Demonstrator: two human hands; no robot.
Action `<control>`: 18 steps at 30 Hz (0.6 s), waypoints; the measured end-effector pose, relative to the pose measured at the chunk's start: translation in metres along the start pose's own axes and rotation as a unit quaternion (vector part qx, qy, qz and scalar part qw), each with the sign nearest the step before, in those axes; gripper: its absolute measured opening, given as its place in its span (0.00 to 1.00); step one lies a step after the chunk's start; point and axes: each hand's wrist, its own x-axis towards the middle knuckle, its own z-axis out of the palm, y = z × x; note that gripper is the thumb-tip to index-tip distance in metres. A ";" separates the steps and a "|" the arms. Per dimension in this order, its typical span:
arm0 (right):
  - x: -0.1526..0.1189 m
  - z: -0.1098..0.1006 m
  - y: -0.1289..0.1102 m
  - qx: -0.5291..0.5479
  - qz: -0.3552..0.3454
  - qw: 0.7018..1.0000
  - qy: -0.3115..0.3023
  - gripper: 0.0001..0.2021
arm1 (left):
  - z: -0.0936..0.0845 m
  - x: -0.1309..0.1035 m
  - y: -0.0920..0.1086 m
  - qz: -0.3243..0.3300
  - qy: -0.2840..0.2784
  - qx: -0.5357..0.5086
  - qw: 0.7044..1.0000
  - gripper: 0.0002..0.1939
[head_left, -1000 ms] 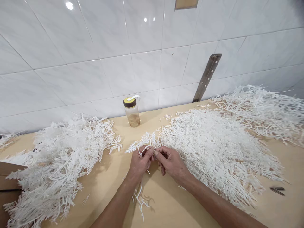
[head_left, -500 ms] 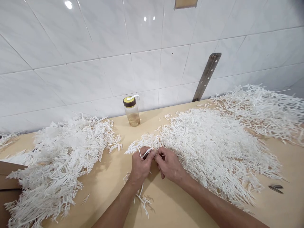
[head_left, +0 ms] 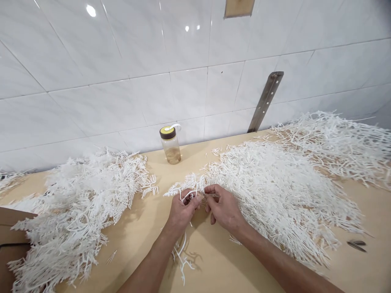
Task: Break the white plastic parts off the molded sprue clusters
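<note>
My left hand (head_left: 182, 211) is closed in a pinch on a white branched plastic twig (head_left: 184, 260), part of which loops over the fingers while a forked end hangs below the wrist. Close beside its fingertips, my right hand (head_left: 224, 206) has its fingers drawn together. Whatever lies between them is too small to make out. Just beyond both hands, a small cluster of white twig pieces (head_left: 183, 185) lies on the table (head_left: 214, 260). A large heap of similar thin white pieces (head_left: 275, 187) spreads out right of my right hand.
Another white heap (head_left: 79, 203) covers the left side, by a brown box (head_left: 15, 244). A lidded bottle (head_left: 172, 146) stands near the tiled wall. A metal bracket (head_left: 265, 101) leans there. Looser white strands (head_left: 345, 142) lie back right, and dark snips (head_left: 356, 245) at right.
My right hand has shifted slightly right, opening a small gap from my left fingertips. My left hand keeps its hold on the twig, and its hanging end has swung a little.
</note>
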 end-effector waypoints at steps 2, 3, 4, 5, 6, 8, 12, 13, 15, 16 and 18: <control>0.001 -0.006 -0.003 0.018 -0.017 1.000 0.011 0.10 | -0.002 0.001 0.000 -0.002 -0.005 -0.003 1.000 0.19; 0.003 -0.009 -0.004 0.035 -0.025 0.999 0.018 0.12 | -0.002 0.001 0.000 -0.001 -0.010 -0.002 1.000 0.19; 0.005 -0.011 -0.005 0.056 -0.032 0.998 0.024 0.15 | -0.003 0.001 0.001 -0.001 -0.015 -0.001 1.000 0.19; 0.007 -0.014 -0.006 0.075 -0.038 0.996 0.027 0.17 | -0.003 0.001 0.002 -0.001 -0.020 0.000 1.000 0.19; 0.008 -0.016 -0.007 0.090 -0.043 0.995 0.028 0.20 | -0.003 0.001 0.003 -0.002 -0.024 -0.001 1.000 0.18; 0.011 -0.019 -0.010 0.102 -0.051 0.993 0.022 0.23 | -0.003 0.000 0.004 -0.006 -0.035 -0.007 0.999 0.18; 0.011 -0.021 -0.012 0.085 -0.066 0.994 -0.017 0.20 | -0.003 -0.001 0.005 -0.024 -0.054 -0.014 0.998 0.17; 0.011 -0.021 -0.012 0.083 -0.070 0.994 -0.023 0.18 | -0.003 -0.002 0.006 -0.029 -0.055 -0.014 0.998 0.17; 0.010 -0.021 -0.012 0.083 -0.076 0.993 -0.021 0.17 | -0.002 -0.003 0.006 -0.033 -0.054 -0.015 0.998 0.17; 0.009 -0.021 -0.013 0.085 -0.076 0.993 -0.016 0.18 | -0.002 -0.003 0.007 -0.031 -0.054 -0.015 0.998 0.17; 0.008 -0.020 -0.014 0.081 -0.077 0.994 -0.008 0.18 | -0.001 -0.004 0.010 -0.016 -0.052 -0.014 0.998 0.16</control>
